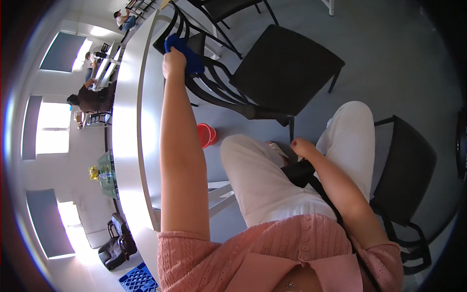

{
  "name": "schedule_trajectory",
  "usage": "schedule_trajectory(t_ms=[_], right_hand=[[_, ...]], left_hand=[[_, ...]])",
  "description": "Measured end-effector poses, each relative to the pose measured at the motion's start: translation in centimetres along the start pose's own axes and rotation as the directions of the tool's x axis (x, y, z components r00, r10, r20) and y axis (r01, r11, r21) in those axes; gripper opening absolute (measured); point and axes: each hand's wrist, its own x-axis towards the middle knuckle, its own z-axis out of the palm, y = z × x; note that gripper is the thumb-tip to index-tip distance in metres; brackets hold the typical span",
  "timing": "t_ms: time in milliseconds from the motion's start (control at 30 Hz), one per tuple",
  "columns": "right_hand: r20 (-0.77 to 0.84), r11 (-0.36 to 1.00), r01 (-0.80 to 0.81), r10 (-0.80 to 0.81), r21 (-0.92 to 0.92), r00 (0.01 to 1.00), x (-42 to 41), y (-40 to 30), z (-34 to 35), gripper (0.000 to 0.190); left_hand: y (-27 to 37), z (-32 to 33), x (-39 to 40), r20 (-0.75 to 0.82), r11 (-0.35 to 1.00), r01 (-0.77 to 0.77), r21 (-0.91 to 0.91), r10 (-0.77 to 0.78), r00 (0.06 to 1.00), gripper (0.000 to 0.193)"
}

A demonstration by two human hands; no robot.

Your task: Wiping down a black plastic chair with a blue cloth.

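Note:
My left hand (174,62) is stretched far forward, gripping a blue cloth (189,58). The cloth lies against the curved slatted backrest of a black chair (286,69). Low between my knees, my right hand (303,148) has its fingers curled, close to the lower end of one of that chair's legs. Whether it holds anything is hidden from this angle. Just below it, a black bag (298,172) on a shoulder strap rests in my lap.
A long white table (127,120) runs along my left. On the floor beyond my knee stands a red bucket (207,135). Another black chair (405,175) is at my right, with more chairs ahead. A blue plastic crate (138,279) and several people are farther left.

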Motion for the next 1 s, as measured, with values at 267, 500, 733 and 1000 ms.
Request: schedule_trajectory(t_ms=[267, 500, 733, 1000], right_hand=[[0.07, 0.995, 0.009, -0.002, -0.096, 0.998, 0.5, -1.2, 0.2, 0.028], [0.175, 0.977, 0.047, -0.01, -0.209, 0.985, 0.5, -1.0, 0.6, 0.032], [0.213, 0.952, 0.064, 0.002, -0.301, 0.977, 0.9, -0.4, 1.1, 0.032], [0.239, 0.926, 0.078, 0.014, -0.369, 0.971, 0.3, -0.2, 0.5, 0.033]], left_hand=[[-3.0, -0.6, -6.3, 0.153, 0.986, -0.016, -0.165, 0.041, 0.987, 0.06], [-3.9, -1.2, -17.1, -0.193, 0.562, -0.776, 0.287, 0.827, 0.528, 0.045], [2.6, -5.4, -29.8, -0.22, 0.66, -0.594, -0.46, 0.564, 0.796, 0.035], [4.3, -7.8, -27.1, -0.128, 0.701, -0.553, -0.451, 0.562, 0.817, 0.023]])
